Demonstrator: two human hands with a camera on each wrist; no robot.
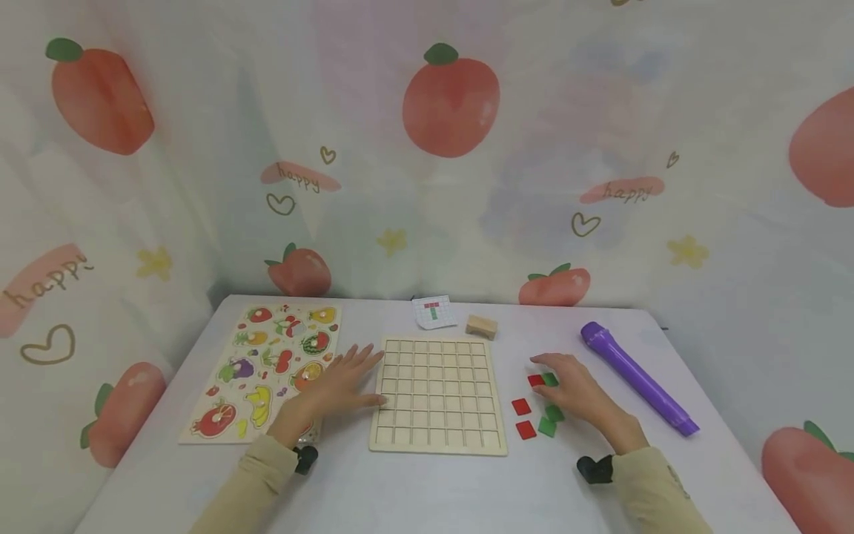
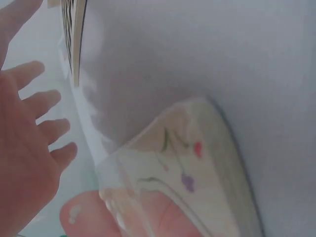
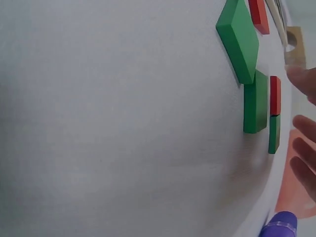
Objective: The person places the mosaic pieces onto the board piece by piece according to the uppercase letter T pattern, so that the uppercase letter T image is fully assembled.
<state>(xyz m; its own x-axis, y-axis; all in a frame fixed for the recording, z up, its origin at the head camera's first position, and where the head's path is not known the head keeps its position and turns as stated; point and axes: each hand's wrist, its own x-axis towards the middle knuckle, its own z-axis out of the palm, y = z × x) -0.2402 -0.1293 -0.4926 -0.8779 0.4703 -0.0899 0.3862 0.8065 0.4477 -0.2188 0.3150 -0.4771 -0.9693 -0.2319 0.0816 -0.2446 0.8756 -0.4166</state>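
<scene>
A pale wooden grid board (image 1: 437, 397) lies in the middle of the white table. My left hand (image 1: 340, 386) is spread at its left edge, thumb and fingertips right at the rim, holding nothing. Right of the board lie red square tiles (image 1: 525, 429) and green square tiles (image 1: 547, 426), three of each. Over the farther tiles hovers my right hand (image 1: 575, 389), fingers relaxed and partly hiding them. In the right wrist view its fingers (image 3: 306, 150) stand apart from the green tiles (image 3: 239, 42), and nothing is gripped.
At the left is a fruit puzzle board (image 1: 256, 371), partly under the left forearm. Behind the grid board are a paper card (image 1: 434, 312) with a red and green T pattern and a small wooden block (image 1: 481, 326). A purple toy microphone (image 1: 637, 378) lies at the right.
</scene>
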